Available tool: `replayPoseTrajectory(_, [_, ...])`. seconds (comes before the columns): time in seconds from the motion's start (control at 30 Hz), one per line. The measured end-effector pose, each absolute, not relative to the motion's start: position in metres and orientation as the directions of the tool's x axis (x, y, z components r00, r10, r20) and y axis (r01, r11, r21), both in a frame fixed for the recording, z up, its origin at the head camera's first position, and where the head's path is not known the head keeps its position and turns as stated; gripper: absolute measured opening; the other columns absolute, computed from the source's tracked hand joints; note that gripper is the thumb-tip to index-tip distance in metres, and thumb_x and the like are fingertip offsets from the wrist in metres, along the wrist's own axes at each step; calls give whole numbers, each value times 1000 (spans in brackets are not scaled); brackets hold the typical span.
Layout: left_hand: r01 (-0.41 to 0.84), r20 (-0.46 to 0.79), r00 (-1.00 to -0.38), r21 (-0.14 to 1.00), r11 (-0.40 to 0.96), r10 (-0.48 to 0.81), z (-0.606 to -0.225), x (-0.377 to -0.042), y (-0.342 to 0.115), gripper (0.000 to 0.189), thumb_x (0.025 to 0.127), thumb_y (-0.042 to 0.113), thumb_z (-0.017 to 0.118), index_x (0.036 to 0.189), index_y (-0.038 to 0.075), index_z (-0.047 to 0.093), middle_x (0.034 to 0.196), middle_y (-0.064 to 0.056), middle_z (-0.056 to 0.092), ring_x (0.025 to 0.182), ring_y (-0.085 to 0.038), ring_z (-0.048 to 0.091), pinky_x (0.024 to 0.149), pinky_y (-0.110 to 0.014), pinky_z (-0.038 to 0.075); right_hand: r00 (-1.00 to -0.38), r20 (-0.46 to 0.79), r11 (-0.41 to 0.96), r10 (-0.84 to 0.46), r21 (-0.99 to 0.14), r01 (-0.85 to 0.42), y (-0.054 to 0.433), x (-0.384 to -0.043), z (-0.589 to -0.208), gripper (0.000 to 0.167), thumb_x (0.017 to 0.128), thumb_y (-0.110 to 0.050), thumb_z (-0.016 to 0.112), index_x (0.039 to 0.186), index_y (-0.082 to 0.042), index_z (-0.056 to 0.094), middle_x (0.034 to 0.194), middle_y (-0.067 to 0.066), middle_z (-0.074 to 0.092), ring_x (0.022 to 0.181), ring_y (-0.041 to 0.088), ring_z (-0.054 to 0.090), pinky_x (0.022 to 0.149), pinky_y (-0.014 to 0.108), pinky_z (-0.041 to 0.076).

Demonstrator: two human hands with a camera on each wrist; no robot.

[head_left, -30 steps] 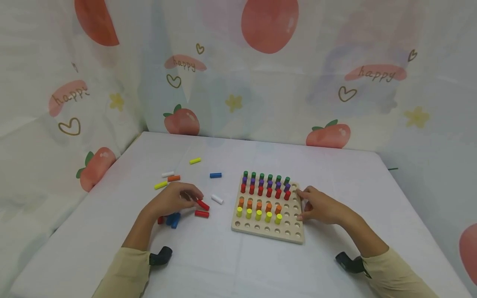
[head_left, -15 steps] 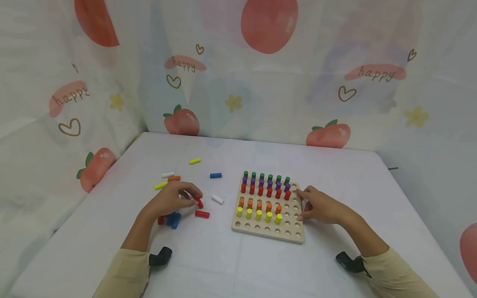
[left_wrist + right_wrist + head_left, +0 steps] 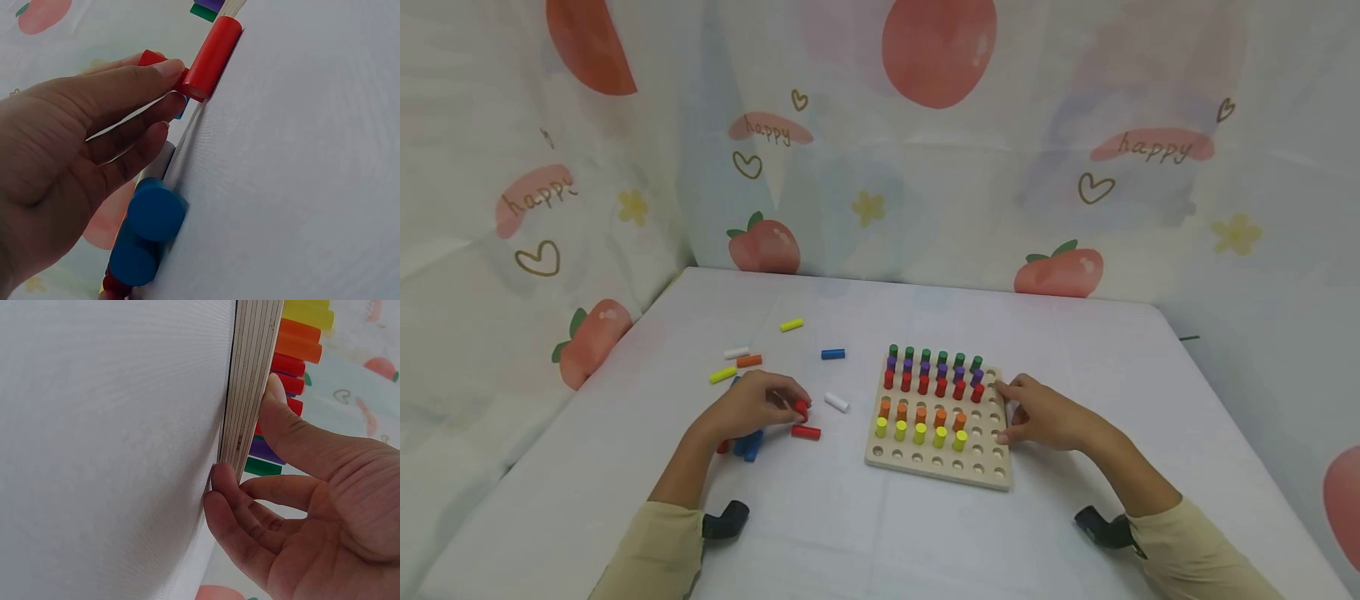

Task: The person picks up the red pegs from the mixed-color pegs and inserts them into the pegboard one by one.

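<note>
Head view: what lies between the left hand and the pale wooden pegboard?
The head view shows a loose white cylindrical peg and a loose red cylindrical peg lying on the white tabletop between the left hand and the pegboard.

Reaching in with left hand [image 3: 752, 407] and right hand [image 3: 1048, 414], well apart

Angles the left forearm [image 3: 681, 467] inward from the near left. Pinches between left thumb [image 3: 134, 84] and index finger [image 3: 792, 386], with the lower fingers [image 3: 144, 122] bent loosely apart. Slants the right forearm [image 3: 1131, 471] inward from the near right. Grips with right thumb [image 3: 290, 422] extended and other fingers [image 3: 229, 523] curled.
</note>
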State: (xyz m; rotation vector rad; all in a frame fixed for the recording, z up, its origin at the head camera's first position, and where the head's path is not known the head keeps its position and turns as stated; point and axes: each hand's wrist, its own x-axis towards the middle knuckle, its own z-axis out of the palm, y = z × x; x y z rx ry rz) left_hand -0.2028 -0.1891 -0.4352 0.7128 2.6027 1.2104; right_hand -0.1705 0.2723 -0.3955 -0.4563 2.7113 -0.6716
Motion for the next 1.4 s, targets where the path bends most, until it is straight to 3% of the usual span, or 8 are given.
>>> replayPoseTrajectory(0.7, [394,105,-858,763,513,504,-434,-204,-185,20,89,16,84,108,15,78,97,8,72,93,-16,67,86,-32,57,-905,-237,841,-354,-503,-198,272,-170,-397,90,83,-26,88,152,9,41,110,13,50,86,20,53,68,29,52])
replayPoseTrajectory(0.93, [364,97,-884,757,543,457,-433,-206,-181,19,90,17,84,107,22,78,100,11,72,97,-15,67,87,-37,56,-899,-229,831,-372,-514,-213,272,-170,-399,89,84,-25,87,152,9,41,110,13,51,86,20,53,67,29,52])
replayPoseTrajectory(1.13, [426,138,-856,735,528,499,-424,-212,-170,19,92,21,82,110,19,78,100,11,72,99,-16,67,92,-43,55,-898,-228,830,-377,-514,-217,272,-170,-397,91,84,-27,88,152,9,40,111,13,51,85,20,53,67,29,51])
replayPoseTrajectory(1.4, [433,132,-845,737,519,518,-418,-220,-160,21,92,19,82,111,17,77,98,11,72,97,-14,67,93,-42,55,-903,-221,834,-368,-507,-216,274,-170,-396,90,83,-26,88,152,9,42,111,13,51,85,19,52,67,29,52])
